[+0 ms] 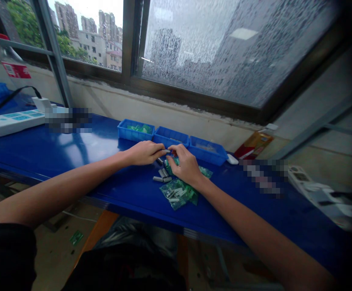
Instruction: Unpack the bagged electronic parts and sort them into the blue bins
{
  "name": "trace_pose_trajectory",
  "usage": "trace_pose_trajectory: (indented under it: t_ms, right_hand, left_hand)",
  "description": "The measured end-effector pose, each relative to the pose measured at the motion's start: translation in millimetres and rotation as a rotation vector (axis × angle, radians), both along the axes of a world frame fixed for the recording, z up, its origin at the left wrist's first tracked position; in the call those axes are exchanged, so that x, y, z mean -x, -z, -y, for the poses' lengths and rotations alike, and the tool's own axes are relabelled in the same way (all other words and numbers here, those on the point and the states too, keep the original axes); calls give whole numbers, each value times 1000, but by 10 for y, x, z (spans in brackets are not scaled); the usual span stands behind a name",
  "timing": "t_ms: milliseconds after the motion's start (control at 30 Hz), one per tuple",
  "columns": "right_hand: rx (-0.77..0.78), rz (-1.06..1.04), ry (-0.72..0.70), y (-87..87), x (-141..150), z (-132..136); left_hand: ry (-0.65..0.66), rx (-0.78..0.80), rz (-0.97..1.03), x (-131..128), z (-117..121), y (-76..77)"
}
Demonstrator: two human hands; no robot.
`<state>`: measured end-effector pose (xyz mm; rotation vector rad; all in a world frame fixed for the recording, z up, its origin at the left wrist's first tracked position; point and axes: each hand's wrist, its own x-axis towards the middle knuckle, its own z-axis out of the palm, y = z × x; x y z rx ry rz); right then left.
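Left hand [145,153]: fingers closed, thumb and fingertips pinching one small pale tube [166,151]. Right hand [187,165]: part-curled, fingertips right at the tube's 3 o'clock end; can't tell if it has real hold. Tube sits up between both hands, off the worktop [127,186]. Reads like the left steadies it so the right can work the free end.

Loose tubes [164,174] lie in a small heap at 6 o'clock of the hands, just beside, probably for a short reach. Clear bag [175,194] at 5 o'clock lies flat with more tubes showing, likely keeping those grouped. Green packets [205,172] partly under the right hand; contents unclear.

Trays form a row by the wall: left tray [133,134] at 10 o'clock with green packing, middle tray [176,141] at 12, right tray [208,157] at 2. Likely set back to keep the near side usable.
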<state>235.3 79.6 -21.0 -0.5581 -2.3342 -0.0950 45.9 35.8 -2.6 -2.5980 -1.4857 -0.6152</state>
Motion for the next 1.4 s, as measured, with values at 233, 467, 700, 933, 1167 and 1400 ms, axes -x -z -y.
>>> trace_pose_trajectory:
  t_ms: [233, 467, 700, 933, 1167, 1400]
  right_hand:
    - [0, 19, 13, 10, 6, -13]
    - [-29, 21, 58, 10, 17, -25]
    - [-24, 19, 52, 2, 12, -13]
    - [0, -20, 9, 11, 4, -7]
    - [-14, 8, 19, 19, 10, -29]
    - [-40, 4, 49, 18, 17, -37]
  left_hand:
    - [14, 22, 12, -1, -4, -9]
    - [39, 27, 79, 9, -6, 8]
    - [7, -8, 51, -1, 6, -3]
    - [-25, -5, 10, -10, 7, -22]
    - [18, -1, 40, 3, -1, -15]
    - [63, 5, 120, -1, 14, -12]
